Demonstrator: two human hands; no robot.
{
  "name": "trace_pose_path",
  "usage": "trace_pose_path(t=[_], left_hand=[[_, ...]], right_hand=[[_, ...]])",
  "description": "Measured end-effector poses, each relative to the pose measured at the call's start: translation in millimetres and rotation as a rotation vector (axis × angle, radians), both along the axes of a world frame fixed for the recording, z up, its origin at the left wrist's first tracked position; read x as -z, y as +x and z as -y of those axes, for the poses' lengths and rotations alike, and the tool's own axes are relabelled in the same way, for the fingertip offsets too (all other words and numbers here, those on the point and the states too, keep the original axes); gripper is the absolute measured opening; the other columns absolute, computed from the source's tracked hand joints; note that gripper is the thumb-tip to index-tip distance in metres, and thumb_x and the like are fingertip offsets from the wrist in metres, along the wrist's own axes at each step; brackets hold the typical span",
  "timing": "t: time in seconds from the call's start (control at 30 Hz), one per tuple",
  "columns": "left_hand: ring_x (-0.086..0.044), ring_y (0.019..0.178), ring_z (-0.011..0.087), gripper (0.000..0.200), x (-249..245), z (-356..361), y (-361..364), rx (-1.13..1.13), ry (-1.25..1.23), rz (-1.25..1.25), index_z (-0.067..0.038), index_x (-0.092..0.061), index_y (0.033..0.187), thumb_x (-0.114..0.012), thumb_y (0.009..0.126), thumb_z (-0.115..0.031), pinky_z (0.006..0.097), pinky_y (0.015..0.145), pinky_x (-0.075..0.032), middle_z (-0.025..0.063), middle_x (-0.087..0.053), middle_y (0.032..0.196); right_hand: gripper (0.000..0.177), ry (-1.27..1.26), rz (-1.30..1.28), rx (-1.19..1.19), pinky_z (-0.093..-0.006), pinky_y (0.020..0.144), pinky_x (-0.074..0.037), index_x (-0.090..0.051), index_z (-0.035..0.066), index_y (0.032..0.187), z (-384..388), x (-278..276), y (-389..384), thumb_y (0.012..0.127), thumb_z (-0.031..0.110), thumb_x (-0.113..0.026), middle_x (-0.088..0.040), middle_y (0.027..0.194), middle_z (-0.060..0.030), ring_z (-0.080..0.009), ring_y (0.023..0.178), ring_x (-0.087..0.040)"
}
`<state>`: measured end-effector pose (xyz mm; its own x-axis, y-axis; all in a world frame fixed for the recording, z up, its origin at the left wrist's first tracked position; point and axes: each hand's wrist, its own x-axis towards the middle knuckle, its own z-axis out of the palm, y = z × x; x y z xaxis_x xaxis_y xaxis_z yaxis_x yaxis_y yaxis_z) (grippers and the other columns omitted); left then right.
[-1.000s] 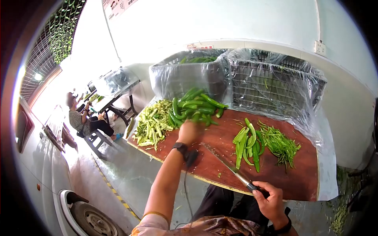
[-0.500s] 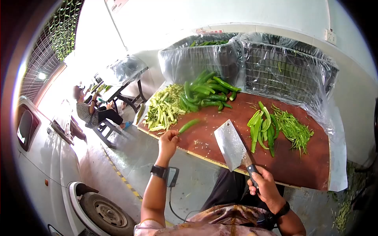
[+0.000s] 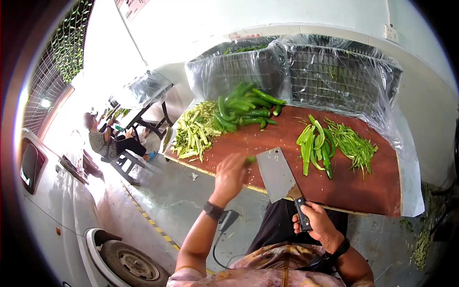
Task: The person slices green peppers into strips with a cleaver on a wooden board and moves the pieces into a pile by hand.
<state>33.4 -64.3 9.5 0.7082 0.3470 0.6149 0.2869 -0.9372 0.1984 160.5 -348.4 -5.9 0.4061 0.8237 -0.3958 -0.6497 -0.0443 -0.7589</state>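
Note:
My right hand (image 3: 316, 224) is wrapped round the black handle of a cleaver (image 3: 278, 176), its broad blade angled up to the left over the board's front edge. My left hand (image 3: 230, 178), blurred by motion, is left of the blade. A green pepper (image 3: 250, 160) shows at its fingertips, mostly hidden by the hand. Whole green peppers (image 3: 246, 106) are heaped at the back of the red-brown board (image 3: 282, 126). Beside them lies a pile of pale cut pepper cores (image 3: 195, 129). Split pepper halves (image 3: 315, 146) and thin green trimmings (image 3: 354, 146) lie on the right.
Two plastic-lined crates (image 3: 234, 71) (image 3: 342, 79) stand behind the board, the left one with green peppers inside. A white vehicle (image 3: 52, 210) is at the left. Farther back, a person (image 3: 107, 141) sits by another table (image 3: 138, 112). Green scraps (image 3: 420, 248) litter the floor at right.
My left hand has moved right with the green pepper, from beside the pale cores toward the blade. The cleaver stays in my right hand, slightly shifted. The whole view has shifted a little.

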Motion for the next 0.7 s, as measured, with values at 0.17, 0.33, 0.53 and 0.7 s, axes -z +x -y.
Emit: trace_pose_path(t=[0.17,0.33,0.53,0.7], left_hand=[[-0.037,0.138,0.039,0.054,16,2,9,-0.03,-0.039,-0.166,-0.007,-0.047,0.14,-0.06,0.09,-0.023,0.0539,0.112,-0.028,0.0176,-0.047,0.144],[-0.036,0.139,0.0399,0.054,10,3,5,0.004,-0.059,-0.197,-0.007,-0.047,0.14,-0.059,0.09,-0.025,0.0541,0.113,-0.028,0.0173,-0.046,0.145],[-0.034,0.14,0.0415,0.052,4,2,4,0.039,-0.089,-0.203,-0.008,-0.047,0.139,-0.056,0.091,-0.024,0.0534,0.113,-0.028,0.0175,-0.044,0.147],[-0.03,0.144,0.0384,0.052,3,-1,1,0.048,-0.117,-0.271,-0.006,-0.043,0.143,-0.052,0.096,-0.024,0.0522,0.115,-0.024,0.0175,-0.041,0.151]], right_hand=[[0.027,-0.026,-0.149,-0.093,-0.0337,0.049,-0.044,-0.052,0.002,0.115,6,14,0,0.102,0.026,-0.049,-0.055,0.073,-0.0071,-0.0161,0.055,-0.051],[0.032,0.054,-0.186,-0.065,-0.0306,0.046,-0.041,-0.051,0.003,0.112,3,26,-10,0.102,0.034,-0.051,-0.051,0.073,-0.0049,-0.0126,0.052,-0.044],[0.028,-0.01,-0.083,-0.066,-0.0283,0.045,-0.04,-0.052,0.005,0.109,-10,21,-16,0.103,0.032,-0.049,-0.051,0.072,-0.0043,-0.0119,0.052,-0.045],[0.029,-0.03,-0.054,-0.072,-0.0314,0.047,-0.042,-0.049,0.003,0.11,-13,12,-19,0.104,0.031,-0.046,-0.049,0.068,-0.0044,-0.0122,0.051,-0.045]])
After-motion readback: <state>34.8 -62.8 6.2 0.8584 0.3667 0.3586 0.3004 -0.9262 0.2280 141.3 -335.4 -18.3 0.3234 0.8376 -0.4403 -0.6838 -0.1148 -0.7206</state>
